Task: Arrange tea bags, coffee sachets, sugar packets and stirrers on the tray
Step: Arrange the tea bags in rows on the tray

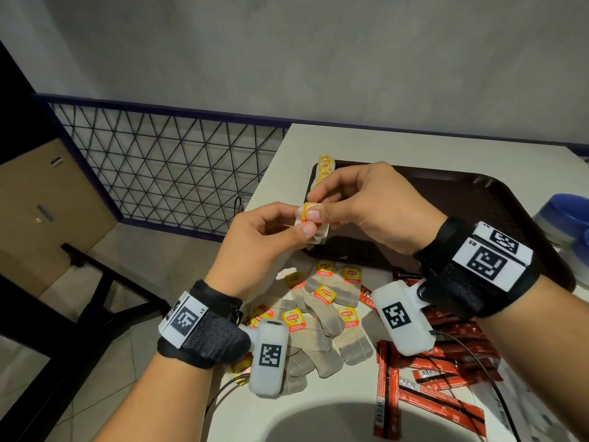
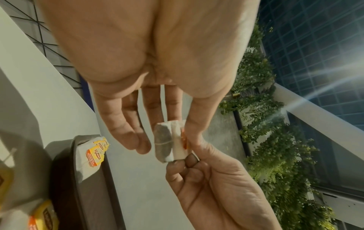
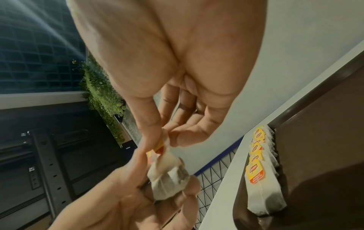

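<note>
Above the tray's near left corner, both hands hold one tea bag (image 1: 317, 236) with a yellow tag. My left hand (image 1: 302, 223) pinches it between thumb and fingers from the left. My right hand (image 1: 315, 205) pinches its tag end from the right. In the left wrist view the tea bag (image 2: 166, 143) hangs between both hands' fingertips. The dark brown tray (image 1: 462, 199) carries a short row of tea bags (image 1: 325, 169) along its far left edge. A loose pile of tea bags (image 1: 322, 317) and several red coffee sachets (image 1: 427, 378) lie on the white table below my wrists.
A blue and white container (image 1: 567, 218) stands at the tray's right. The table's left edge (image 1: 255, 212) runs just under my left hand, with a wire mesh fence (image 1: 165, 167) and a cardboard box (image 1: 41, 212) beyond it. Most of the tray's floor is bare.
</note>
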The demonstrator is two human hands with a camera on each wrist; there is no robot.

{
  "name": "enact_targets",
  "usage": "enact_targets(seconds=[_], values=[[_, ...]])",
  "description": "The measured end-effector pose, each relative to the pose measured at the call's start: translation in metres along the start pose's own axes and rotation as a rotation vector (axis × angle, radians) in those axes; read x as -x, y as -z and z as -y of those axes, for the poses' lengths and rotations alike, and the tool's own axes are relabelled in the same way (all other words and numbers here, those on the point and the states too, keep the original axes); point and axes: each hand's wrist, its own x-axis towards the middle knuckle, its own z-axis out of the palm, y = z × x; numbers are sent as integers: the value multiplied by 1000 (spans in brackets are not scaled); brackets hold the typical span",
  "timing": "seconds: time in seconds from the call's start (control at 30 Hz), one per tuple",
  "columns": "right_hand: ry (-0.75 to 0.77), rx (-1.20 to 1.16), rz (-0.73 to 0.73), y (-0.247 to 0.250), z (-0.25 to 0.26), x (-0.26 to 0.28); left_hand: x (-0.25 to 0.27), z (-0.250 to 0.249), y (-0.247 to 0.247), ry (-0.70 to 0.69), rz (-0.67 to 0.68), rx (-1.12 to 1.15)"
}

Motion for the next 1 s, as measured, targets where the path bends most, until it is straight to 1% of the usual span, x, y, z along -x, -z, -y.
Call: enact_targets(seconds=[0.13, 0.3, 0.37, 0.47, 0.53, 0.7, 0.83, 0.9, 1.0], values=[[26, -13, 11, 4, 0, -1, 0, 1, 2, -36, -1, -7], [21, -62, 47, 6, 3, -2, -1, -1, 1, -45, -46, 19], [17, -23, 31, 6, 5, -2, -2, -1, 3, -50, -62, -19], [27, 154, 5, 4, 6, -2, -3, -1, 6, -56, -67, -86], [18, 198, -17, 2, 5, -3, -3, 0, 6, -59, -74, -119], [-35, 130, -36, 1, 3, -6, -4, 1, 8, -63, -78, -191], [-80, 111, -104, 7, -8, -19, -7, 2, 15, -23, -140, -197], [-113, 149, -87, 10, -17, -25, -8, 1, 19, -2, -169, -222], [-179, 241, 17, 11, -31, -33, -9, 0, 24, 63, -179, -271]])
